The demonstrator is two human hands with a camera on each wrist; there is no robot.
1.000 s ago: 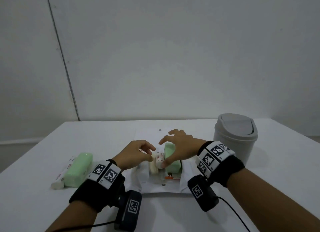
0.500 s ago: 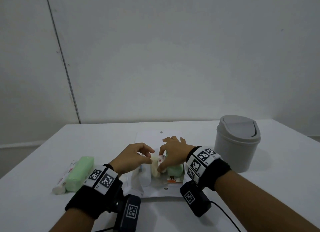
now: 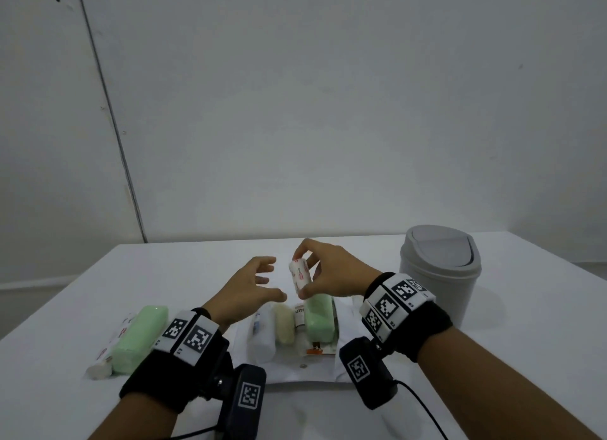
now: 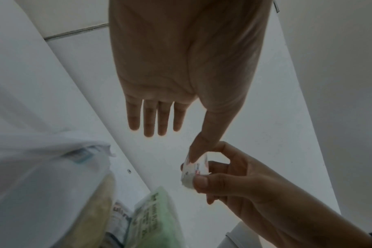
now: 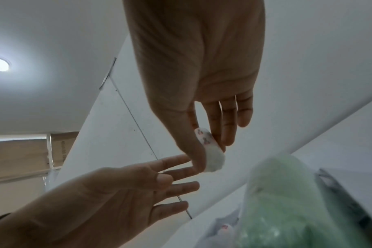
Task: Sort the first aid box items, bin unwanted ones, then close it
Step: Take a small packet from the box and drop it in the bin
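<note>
Head view: the right hand (image 3: 331, 275) pinches a small printed bandage roll (image 3: 299, 273) between thumb and fingers, raised above the open first aid box (image 3: 305, 372) on the desk (image 3: 65, 390). The left hand (image 3: 249, 288) hovers beside it, fingers spread, holding nothing. A green pack (image 3: 319, 318) and a cream roll (image 3: 284, 324) lie inside; another green pack (image 3: 139, 337) lies left. Sorting looks midway: the bin (image 3: 440, 272) stands shut, the box unclosed

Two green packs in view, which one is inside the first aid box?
The green pack under the right hand; the other green pack lies on the table, left of the box.
</note>
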